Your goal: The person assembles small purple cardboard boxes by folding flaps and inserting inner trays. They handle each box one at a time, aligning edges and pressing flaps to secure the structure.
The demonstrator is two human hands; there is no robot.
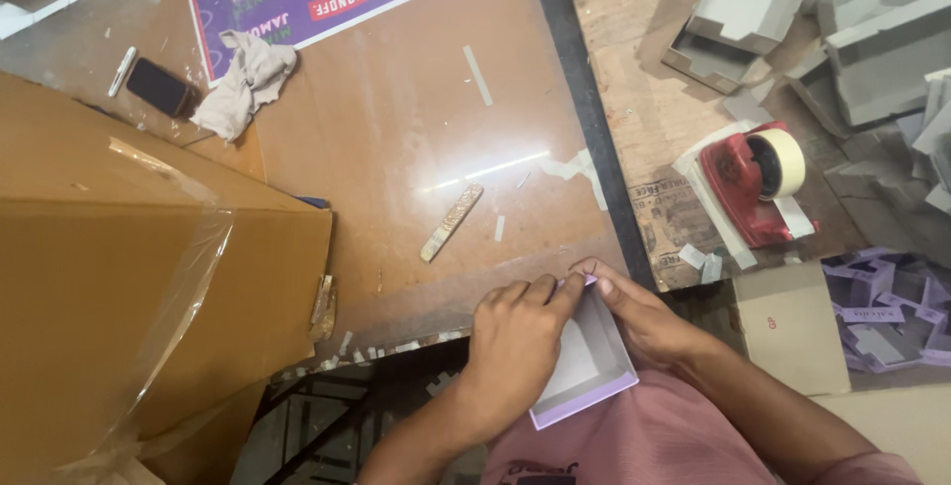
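A small lilac-edged box (586, 366) is held at the near edge of the brown table (396, 148), just above the lap, its far corner pinched between the fingertips of the left hand (515, 346) and the right hand (644, 317). Both hands are closed tight on that corner. The fold looks best served by even pressure, the walls kept square while the corner is creased; the red tape dispenser (755, 183) sits to the right, well apart.

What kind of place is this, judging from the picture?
Probably a small box-making or packing workshop: grey unfinished boxes piled on the worktable, a red tape dispenser, and both hands folding a lilac box.
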